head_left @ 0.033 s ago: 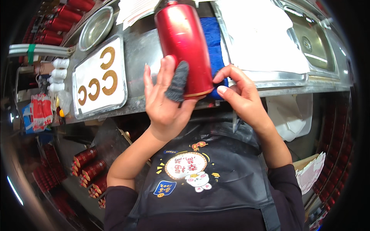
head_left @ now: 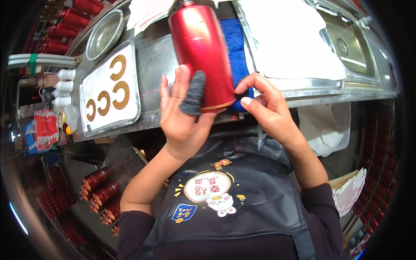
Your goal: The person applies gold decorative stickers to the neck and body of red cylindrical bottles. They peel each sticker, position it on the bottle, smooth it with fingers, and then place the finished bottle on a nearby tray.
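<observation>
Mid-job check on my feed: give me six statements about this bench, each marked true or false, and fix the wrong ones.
1. The left hand touches the red bottle. True.
2. The right hand is beside the bottle's lower end. True.
3. The grey finger sleeve is on the right hand. False: it is on the left.
4. The blue cloth shows left of the bottle. False: it shows right of it.
5. The tray holds four gold C-shaped pieces. True.
6. The sink is at the left. False: upper right.
</observation>
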`<state>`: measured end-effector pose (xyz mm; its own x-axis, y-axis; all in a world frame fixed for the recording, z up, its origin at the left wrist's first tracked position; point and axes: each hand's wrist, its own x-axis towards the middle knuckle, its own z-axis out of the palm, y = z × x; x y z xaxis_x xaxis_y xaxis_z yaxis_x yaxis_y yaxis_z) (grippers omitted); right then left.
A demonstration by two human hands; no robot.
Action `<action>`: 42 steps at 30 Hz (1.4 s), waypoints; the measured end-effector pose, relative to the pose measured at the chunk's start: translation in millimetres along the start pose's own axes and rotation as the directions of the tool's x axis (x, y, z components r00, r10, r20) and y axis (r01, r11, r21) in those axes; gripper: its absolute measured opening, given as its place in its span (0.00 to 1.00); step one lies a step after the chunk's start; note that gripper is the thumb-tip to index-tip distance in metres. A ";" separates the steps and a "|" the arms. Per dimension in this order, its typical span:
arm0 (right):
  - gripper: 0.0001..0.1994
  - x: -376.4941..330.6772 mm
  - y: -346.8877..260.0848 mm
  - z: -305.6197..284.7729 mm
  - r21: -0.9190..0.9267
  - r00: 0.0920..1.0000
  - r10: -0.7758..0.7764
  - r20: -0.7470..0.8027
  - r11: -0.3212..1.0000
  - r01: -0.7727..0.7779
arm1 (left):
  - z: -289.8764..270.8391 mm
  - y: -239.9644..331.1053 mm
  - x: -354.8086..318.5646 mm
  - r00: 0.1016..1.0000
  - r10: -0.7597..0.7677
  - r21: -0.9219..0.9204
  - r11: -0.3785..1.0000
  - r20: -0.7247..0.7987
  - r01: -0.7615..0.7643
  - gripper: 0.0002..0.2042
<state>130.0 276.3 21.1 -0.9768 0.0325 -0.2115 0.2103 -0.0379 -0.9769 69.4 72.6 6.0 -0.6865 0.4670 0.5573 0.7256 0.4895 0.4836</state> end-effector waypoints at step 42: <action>0.20 0.9 -5.5 15.9 -0.110 0.981 -0.165 -0.103 0.982 0.154 | -22.0 -14.7 -5.6 0.947 -0.188 -0.209 0.947 0.262 0.246 0.37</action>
<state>127.4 260.7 26.8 -0.9888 0.1410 -0.0495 0.0609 0.0778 -0.9951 63.5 46.5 10.6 -0.7985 0.5430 0.2599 0.5279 0.4242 0.7358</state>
